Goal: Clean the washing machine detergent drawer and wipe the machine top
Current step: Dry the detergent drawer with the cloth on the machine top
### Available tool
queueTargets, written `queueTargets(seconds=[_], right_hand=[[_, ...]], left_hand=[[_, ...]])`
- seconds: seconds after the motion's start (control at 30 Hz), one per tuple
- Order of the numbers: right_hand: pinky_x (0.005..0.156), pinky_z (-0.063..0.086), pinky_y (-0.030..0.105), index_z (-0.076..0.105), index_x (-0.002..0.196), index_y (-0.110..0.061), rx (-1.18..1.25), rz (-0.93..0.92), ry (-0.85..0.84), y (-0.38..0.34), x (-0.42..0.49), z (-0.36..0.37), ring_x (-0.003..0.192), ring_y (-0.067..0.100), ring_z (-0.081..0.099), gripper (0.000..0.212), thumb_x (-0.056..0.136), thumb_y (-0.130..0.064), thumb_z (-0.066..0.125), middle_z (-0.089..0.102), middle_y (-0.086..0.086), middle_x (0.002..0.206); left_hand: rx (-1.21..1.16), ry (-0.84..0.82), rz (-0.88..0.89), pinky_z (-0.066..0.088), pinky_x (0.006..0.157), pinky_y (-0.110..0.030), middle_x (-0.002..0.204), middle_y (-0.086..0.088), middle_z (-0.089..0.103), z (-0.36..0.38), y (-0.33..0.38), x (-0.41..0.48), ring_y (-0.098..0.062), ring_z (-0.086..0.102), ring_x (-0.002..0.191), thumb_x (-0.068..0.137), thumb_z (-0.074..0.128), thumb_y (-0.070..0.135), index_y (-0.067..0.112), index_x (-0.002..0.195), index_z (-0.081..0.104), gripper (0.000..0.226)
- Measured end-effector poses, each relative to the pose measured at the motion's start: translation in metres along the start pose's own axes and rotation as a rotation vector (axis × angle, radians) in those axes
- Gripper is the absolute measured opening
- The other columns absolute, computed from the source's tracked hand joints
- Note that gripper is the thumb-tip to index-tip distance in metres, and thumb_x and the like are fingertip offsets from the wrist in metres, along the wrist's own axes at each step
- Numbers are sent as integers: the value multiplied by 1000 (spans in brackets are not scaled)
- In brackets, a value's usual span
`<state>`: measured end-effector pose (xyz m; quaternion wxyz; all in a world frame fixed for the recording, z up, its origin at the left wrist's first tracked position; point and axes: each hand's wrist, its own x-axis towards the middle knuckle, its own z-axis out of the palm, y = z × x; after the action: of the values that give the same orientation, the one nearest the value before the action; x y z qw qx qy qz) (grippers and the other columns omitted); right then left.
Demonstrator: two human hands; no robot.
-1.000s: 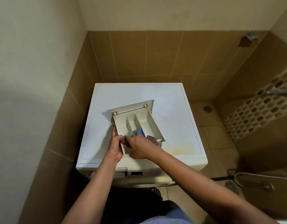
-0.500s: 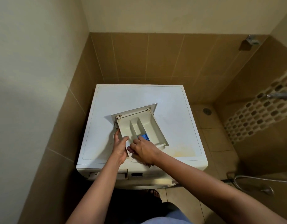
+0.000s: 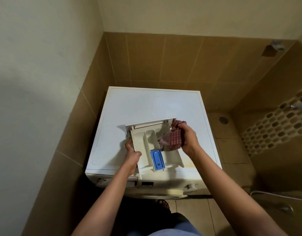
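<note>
Head view, cream three-compartment detergent drawer [image 3: 140, 147], blue insert [image 3: 157, 159], checked cloth [image 3: 172, 140]

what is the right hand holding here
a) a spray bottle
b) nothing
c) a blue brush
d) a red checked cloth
d: the right hand grips a red checked cloth at the right side of the drawer, while the left hand holds the drawer's left wall on the machine top.

The checked cloth [image 3: 172, 141] hides the right compartment of the drawer [image 3: 140, 140]; the hose [image 3: 279, 195] runs off frame.
</note>
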<state>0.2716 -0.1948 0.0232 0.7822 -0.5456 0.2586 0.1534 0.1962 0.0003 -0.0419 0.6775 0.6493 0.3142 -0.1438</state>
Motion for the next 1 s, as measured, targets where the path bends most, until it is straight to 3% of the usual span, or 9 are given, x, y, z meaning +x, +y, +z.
queueTargets(seconds=[0.13,0.2,0.27,0.4,0.53,0.6,0.73,0.93,1.0], right_hand=[[78,50,33,56,81,-6,144,194,-11,-16,8,-10,75,19,57,14,89,3,49,58,8,80],[70,52,30,54,77,-4,110,193,116,-21,10,-14,70,19,56,14,84,8,52,55,9,78],[56,50,28,54,83,-3,20,104,335,-21,13,-16,66,19,58,11,78,6,59,57,10,77],[67,50,31,45,100,-9,-158,-237,586,-10,18,-5,71,13,55,22,84,-6,60,56,4,87],[67,51,35,51,102,-10,-476,-369,483,13,25,29,71,20,59,14,90,-18,51,61,9,92],[71,53,40,54,96,-11,-561,-379,456,21,29,41,79,29,61,15,90,-22,48,60,11,94],[73,48,35,57,97,-6,-683,-382,470,24,29,43,80,28,56,19,95,-21,47,45,10,105],[77,49,36,63,113,-12,-1215,-505,213,67,19,50,94,28,56,28,87,-11,54,47,8,111],[76,48,36,59,118,-9,-1165,-526,248,70,18,52,95,29,56,30,89,-12,54,48,10,113]], left_hand=[[15,2,-15,49,77,-34,114,0,55,-1,1,0,-16,55,93,92,48,-2,26,143,15,67],[61,50,-14,46,78,-31,124,-4,54,-2,6,-3,-19,55,98,91,56,8,20,140,21,61],[125,199,38,44,84,-33,136,-11,44,-6,12,-1,-26,51,110,90,61,17,13,136,28,57],[337,492,507,41,95,-35,138,-15,41,-20,30,6,-31,43,125,91,62,16,8,132,42,47],[630,239,632,30,109,-36,140,-11,51,-26,60,30,-27,29,142,101,46,20,11,135,51,35],[760,105,600,35,105,-34,134,-11,57,-26,69,41,-27,38,137,102,42,22,13,133,56,34],[815,110,572,46,86,-32,111,-10,68,-28,78,49,-27,60,106,102,43,20,17,122,65,30],[850,119,568,49,86,-35,108,-6,70,-29,79,50,-27,61,103,102,43,22,22,121,66,30],[843,105,559,49,86,-35,109,-5,69,-31,79,52,-27,60,103,102,43,23,23,121,66,30]])
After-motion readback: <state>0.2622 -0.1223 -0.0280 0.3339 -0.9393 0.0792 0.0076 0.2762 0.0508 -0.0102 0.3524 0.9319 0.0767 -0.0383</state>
